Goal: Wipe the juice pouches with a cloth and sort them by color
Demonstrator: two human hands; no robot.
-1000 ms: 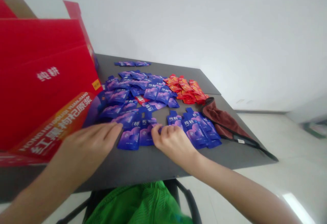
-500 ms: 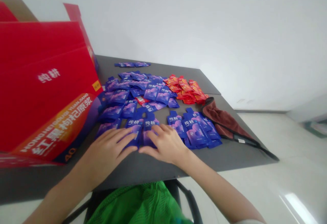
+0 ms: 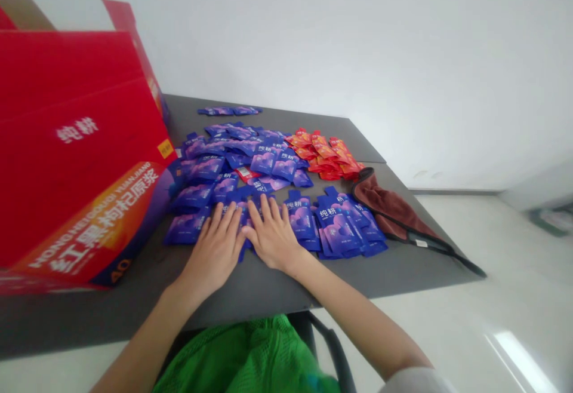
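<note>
My left hand lies flat with its fingers stretched out over blue-purple pouches near the front of the table. Beside it, my right hand is spread flat on more of these pouches; the two thumbs are close together. Both hands partly cover the pouches beneath them. To the right of my right hand are a purple pouch and an overlapping stack of purple pouches. Left of my left hand lies another purple pouch. Behind the hands spreads a large heap of purple pouches.
A big open red carton stands on the left of the grey table. Red-orange pouches are piled behind on the right, near a brown cloth with black edging. Two purple pouches lie at the back by the wall.
Both hands have moved forward onto the pouches. Their bent fingers at the pouches' lower edges have straightened and flattened over them.
</note>
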